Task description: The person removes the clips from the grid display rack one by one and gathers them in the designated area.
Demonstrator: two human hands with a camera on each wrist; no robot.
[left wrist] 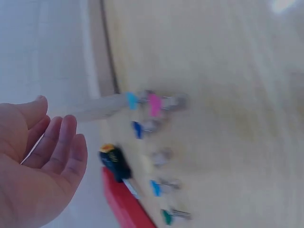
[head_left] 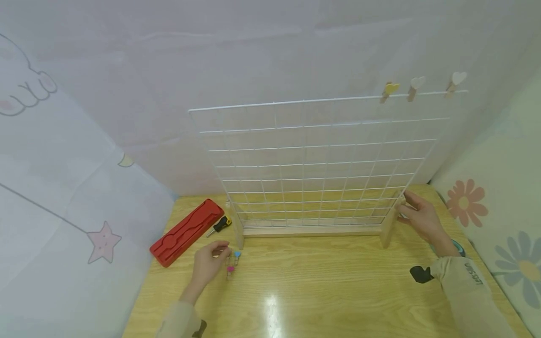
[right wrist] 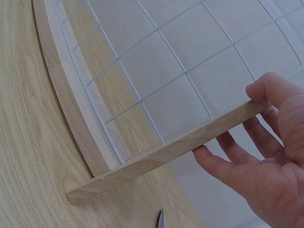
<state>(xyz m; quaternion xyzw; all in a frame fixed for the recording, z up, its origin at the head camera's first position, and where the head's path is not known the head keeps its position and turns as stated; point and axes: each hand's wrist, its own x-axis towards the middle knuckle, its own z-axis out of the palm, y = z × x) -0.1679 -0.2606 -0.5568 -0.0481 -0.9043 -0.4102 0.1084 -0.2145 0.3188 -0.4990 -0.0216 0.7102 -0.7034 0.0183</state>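
Left hand (head_left: pixel 208 263) hangs relaxed, empty, beside loose clips (head_left: pixel 230 269); right hand (head_left: pixel 424 219) grips rack leg (right wrist: pixel 190 141), three clips (head_left: pixel 417 83) already fastened above.

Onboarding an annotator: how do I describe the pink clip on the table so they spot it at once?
Find the white wire grid in its wooden stand. In the head view, follow the left leg to its foot; small clips lie just in front, by the left hand. The pink clip sits next to a light-blue clip and is the only one with a pink top.
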